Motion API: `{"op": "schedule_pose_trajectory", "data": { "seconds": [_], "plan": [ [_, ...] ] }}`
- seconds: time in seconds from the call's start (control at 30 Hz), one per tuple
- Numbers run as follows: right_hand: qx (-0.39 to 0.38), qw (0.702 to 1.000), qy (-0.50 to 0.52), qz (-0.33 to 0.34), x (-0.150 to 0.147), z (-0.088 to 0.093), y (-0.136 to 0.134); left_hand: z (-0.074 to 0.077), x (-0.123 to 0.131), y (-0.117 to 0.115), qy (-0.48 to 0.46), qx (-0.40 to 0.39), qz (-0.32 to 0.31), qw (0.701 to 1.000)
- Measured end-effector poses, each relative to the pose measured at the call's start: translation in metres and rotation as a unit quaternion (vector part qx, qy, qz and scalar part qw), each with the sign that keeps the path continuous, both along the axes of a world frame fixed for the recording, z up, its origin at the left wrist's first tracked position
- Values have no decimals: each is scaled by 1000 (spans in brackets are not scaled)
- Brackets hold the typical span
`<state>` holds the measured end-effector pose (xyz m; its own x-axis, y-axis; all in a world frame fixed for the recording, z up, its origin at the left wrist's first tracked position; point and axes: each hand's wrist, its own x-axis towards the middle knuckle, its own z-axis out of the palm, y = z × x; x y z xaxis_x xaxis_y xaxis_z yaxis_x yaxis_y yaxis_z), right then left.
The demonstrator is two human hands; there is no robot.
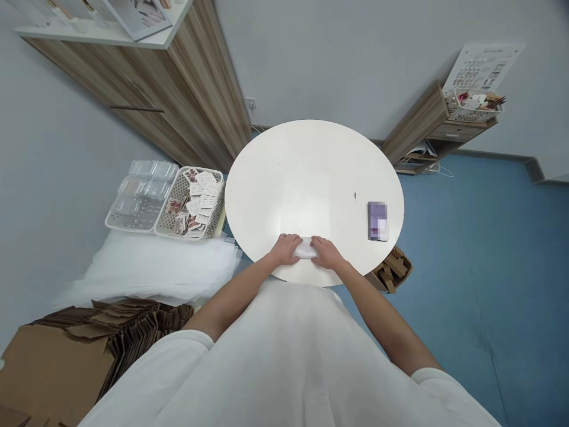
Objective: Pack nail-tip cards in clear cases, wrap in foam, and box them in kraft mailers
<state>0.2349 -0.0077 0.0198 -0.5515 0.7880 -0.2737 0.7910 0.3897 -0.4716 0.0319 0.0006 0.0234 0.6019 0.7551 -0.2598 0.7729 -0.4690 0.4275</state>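
A small white wrapped bundle (306, 248) lies near the front edge of the round white table (311, 154). My left hand (285, 249) grips its left end with bent fingers. On the other end, the fingers of my right hand (326, 252) are closed around it in the same way. The wrapping looks soft and sheet-like; what is inside it, if anything, is hidden. Farther right on the tabletop rests a flat purple item (377, 220), blurred by pixelation.
Left of the table are a basket of printed cards (203, 198), a basket of clear plastic boxes (141, 193), a pile of thin white sheets (155, 267) and stacked flattened cardboard (57, 367). A cardboard box (393, 270) sits under the table's right side. Wood-grain cabinets (191, 89) stand behind.
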Motion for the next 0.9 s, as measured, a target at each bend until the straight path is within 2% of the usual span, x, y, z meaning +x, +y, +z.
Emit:
{"op": "schedule_pose_trajectory", "data": {
  "seconds": [0.13, 0.23, 0.4, 0.57, 0.77, 0.9],
  "plan": [
    [-120, 992, 30, -6, 3, 15, -13, 8, -8, -10, -14, -80, -30, 996],
    [-180, 981, 60, -32, 5, 23, -18, 10, -12, -15, -35, -142, -10, 989],
    [-201, 969, 110, -95, 8, 28, -6, 11, -18, -4, -81, -215, 73, 970],
    [-271, 938, 130, -172, 15, 25, 14, 11, -34, 15, -162, -320, 173, 917],
    [-245, 902, 193, -298, 19, 3, 23, -13, -46, 15, -203, -297, 299, 884],
    [-218, 872, 188, -395, 21, -12, 23, -25, -45, 12, -159, -247, 326, 898]
  ]
}}
